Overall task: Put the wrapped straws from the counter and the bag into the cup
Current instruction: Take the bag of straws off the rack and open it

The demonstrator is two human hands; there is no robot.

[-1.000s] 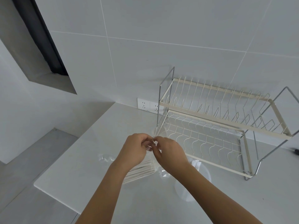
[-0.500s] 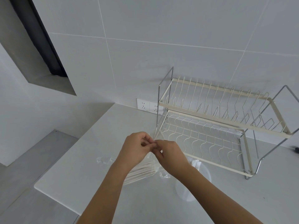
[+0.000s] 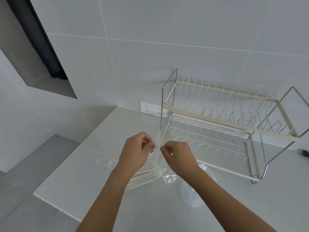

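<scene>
A clear plastic bag (image 3: 158, 158) hangs between my two hands above the white counter. My left hand (image 3: 135, 153) pinches its gathered top from the left, and my right hand (image 3: 179, 155) pinches it from the right. Inside the bag a bundle of white wrapped straws (image 3: 143, 177) slopes down to the left, partly hidden under my left forearm. The clear plastic cup (image 3: 192, 191) stands on the counter beneath my right forearm, mostly covered by it.
A two-tier wire dish rack (image 3: 225, 124) stands at the back right against the tiled wall. A crumpled bit of clear plastic (image 3: 105, 162) lies left of my hands. Wall sockets (image 3: 151, 108) sit behind. The counter edge (image 3: 55, 205) drops off at the left.
My fingertips have drawn slightly apart at the bag's top, and the gathered plastic now shows between them. The bag and straws hang in the same spot.
</scene>
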